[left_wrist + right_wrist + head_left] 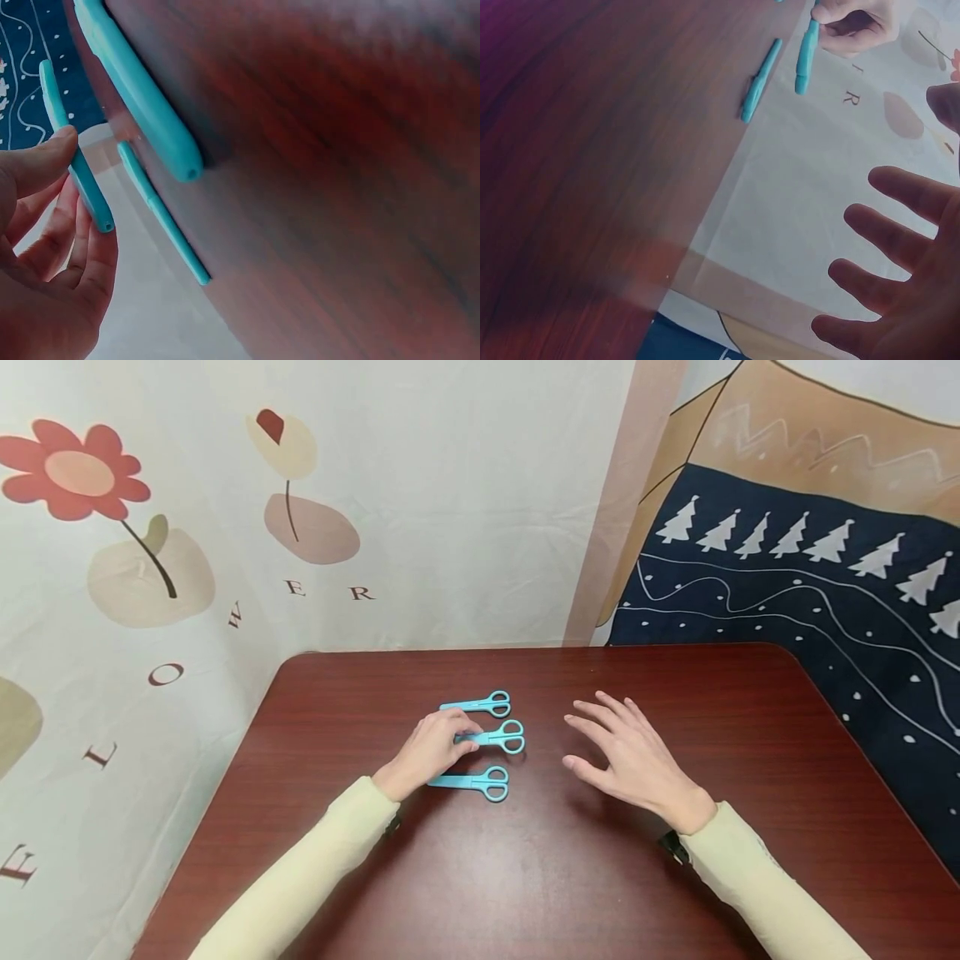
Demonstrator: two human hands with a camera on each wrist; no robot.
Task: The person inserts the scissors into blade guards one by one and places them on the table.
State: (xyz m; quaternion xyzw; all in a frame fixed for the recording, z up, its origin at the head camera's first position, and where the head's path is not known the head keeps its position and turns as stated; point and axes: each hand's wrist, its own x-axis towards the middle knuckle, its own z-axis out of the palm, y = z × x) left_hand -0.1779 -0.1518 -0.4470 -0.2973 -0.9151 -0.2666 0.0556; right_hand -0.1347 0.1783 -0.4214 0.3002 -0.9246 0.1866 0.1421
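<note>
Three pairs of turquoise scissors are at the middle of the table, handle rings towards the right. My left hand (429, 750) pinches the middle scissors (489, 738) by the blade end, between thumb and fingers. In the left wrist view these held scissors (90, 187) are raised off the tabletop. Behind them lie the far scissors (478, 704), and closer to me the near scissors (459, 782), both on the wood. To the right, my right hand (641, 764) hovers over the table with fingers spread, holding nothing. The right wrist view shows those spread fingers (904, 191) too.
The reddish-brown table (525, 877) has rounded back corners. A pale cloth (465, 527) with flowers and letters hangs behind it. On the right, a dark blue cloth (780, 585) with white trees hangs beside the table.
</note>
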